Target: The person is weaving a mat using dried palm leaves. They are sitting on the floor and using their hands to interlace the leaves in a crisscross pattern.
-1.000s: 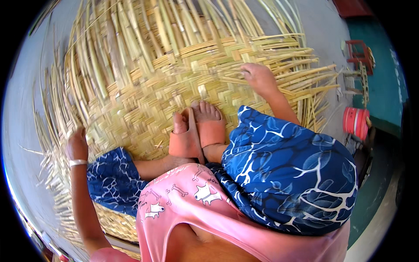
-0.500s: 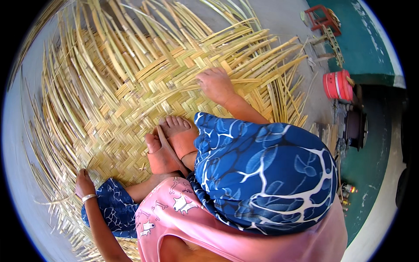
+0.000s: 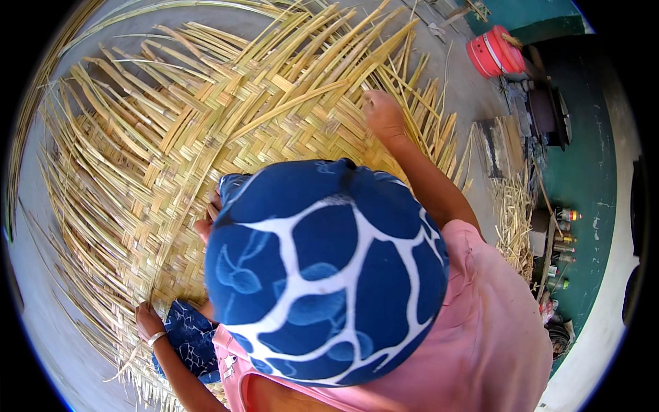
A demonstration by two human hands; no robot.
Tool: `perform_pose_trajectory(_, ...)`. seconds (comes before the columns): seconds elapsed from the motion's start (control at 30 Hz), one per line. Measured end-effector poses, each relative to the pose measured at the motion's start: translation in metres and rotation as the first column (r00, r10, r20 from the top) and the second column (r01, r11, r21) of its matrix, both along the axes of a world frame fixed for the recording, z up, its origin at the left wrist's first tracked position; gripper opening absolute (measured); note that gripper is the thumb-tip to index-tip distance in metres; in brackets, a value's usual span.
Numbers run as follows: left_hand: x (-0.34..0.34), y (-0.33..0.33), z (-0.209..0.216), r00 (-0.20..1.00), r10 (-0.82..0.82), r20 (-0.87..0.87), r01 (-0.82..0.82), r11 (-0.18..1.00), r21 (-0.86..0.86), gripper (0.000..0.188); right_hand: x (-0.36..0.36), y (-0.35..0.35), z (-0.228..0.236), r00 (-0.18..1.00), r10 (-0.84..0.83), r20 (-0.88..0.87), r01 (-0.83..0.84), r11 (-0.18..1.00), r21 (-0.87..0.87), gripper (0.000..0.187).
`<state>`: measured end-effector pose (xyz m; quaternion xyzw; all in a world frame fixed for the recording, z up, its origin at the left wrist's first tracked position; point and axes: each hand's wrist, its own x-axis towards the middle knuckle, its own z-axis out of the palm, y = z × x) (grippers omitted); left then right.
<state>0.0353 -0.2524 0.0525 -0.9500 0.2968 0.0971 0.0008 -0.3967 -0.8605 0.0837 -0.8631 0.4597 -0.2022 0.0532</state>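
A large mat (image 3: pixel 302 141) of flat, split reed strips in a herringbone weave lies on the floor, loose strip ends fanning from its far and left edges. My left hand (image 3: pixel 147 321), with a pale bangle at the wrist, pinches the end of a long reed strip (image 3: pixel 184 207) at the mat's lower left. That strip runs up across the weave. Over the right side of the mat, my right hand (image 3: pixel 383 113) is curled closed beside the loose ends; its motion blurs it, and anything inside is hidden. My knee in blue patterned cloth (image 3: pixel 322 275) covers most of my feet.
A red bucket (image 3: pixel 495 52) stands at the far right, near a dark round metal object (image 3: pixel 549 117). Below them lie boards (image 3: pixel 498 147) and a heap of straw-like scraps (image 3: pixel 515 220). Several small bottles (image 3: pixel 564 240) line the green wall.
My right hand has moved right and away from me, off the middle of the weave. The left hand has shifted slightly right and nearer. My view has turned, and my knee hides more of the mat.
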Motion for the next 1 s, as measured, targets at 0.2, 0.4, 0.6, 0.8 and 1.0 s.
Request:
perform_pose_trajectory(0.2, -0.005, 0.001, 0.005, 0.999, -0.036, -0.002, 0.036, 0.993, 0.111, 0.011, -0.125, -0.031, -0.035, 0.873, -0.469, -0.135, 0.481, 0.873, 0.079, 0.029)
perform_pose_trajectory(0.4, -0.021, -0.009, 0.025, 0.999, 0.018, -0.04, -0.011, 0.986, 0.169, 0.013, -0.145, -0.012, -0.031, 0.889, -0.434, -0.144, 0.456, 0.812, 0.365, 0.041)
perform_pose_trajectory(0.6, -0.025, -0.01, 0.029, 1.0, -0.007, -0.021, 0.01, 0.99, 0.138, 0.015, -0.143, -0.015, -0.047, 0.94, -0.327, -0.098, 0.337, 0.936, 0.1, 0.036)
perform_pose_trajectory(0.8, -0.029, -0.015, 0.033, 0.999, 0.014, -0.04, -0.009, 0.991, 0.133, 0.015, -0.144, -0.037, -0.037, 0.898, -0.371, -0.237, 0.427, 0.865, 0.264, 0.029)
perform_pose_trajectory(1.0, -0.023, -0.006, 0.024, 0.995, 0.027, -0.096, -0.023, 0.999, 0.048, 0.014, -0.134, -0.047, -0.018, 0.865, -0.456, -0.208, 0.495, 0.841, 0.218, 0.027)
